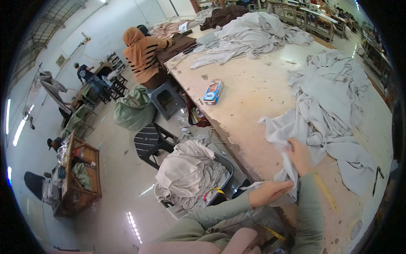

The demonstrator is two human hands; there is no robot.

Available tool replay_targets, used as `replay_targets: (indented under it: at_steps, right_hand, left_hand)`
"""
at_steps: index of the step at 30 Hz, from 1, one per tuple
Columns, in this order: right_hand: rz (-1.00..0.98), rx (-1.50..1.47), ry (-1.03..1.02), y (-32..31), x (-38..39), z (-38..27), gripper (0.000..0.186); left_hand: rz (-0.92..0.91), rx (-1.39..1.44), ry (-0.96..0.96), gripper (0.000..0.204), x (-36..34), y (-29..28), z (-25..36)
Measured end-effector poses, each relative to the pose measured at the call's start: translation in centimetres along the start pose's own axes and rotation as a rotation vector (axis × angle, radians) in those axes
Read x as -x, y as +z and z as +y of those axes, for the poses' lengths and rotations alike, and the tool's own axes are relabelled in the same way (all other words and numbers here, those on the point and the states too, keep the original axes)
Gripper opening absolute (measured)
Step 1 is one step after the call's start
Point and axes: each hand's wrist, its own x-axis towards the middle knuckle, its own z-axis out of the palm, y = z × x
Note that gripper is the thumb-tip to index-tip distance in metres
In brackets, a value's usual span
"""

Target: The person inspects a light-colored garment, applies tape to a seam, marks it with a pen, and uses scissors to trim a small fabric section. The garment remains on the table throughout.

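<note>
A piece of light grey fabric (pixel 284 127) lies on the table's near edge, part of it hanging down towards my lap. My left hand (pixel 270 193) is closed on its lower part by the table edge. Farther up, my right hand (pixel 299 156) has its fingers closed on the same fabric, slightly blurred. Right beside it, a large heap of light grey fabric (pixel 327 91) spreads over the right side of the table. A yellow measuring tape (pixel 326 192) lies close to my right forearm.
On the wooden table (pixel 249 110) are a blue-and-white box (pixel 213 92), another grey pile (pixel 249 36) and a black slender tool (pixel 376 181). Left of the table stand a tub of off-white fabric (pixel 186 173), a black stool (pixel 153 142) and a green sack (pixel 133 109). A person (pixel 144 55) sits farther up.
</note>
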Motion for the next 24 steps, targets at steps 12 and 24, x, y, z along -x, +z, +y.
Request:
replay_targets:
  at_steps: [12, 24]
  right_hand:
    - [1.216, -0.654, 0.245, -22.9, 20.4, 22.5, 0.043]
    - [0.747, 0.231, 0.629, -9.1, 33.3, 12.1, 0.033]
  left_hand:
    - [0.645, -0.825, -0.031, 0.026, -4.2, -13.7, -2.0]
    - [0.235, -0.646, 0.033, 0.051, -2.0, -12.0, -0.3]
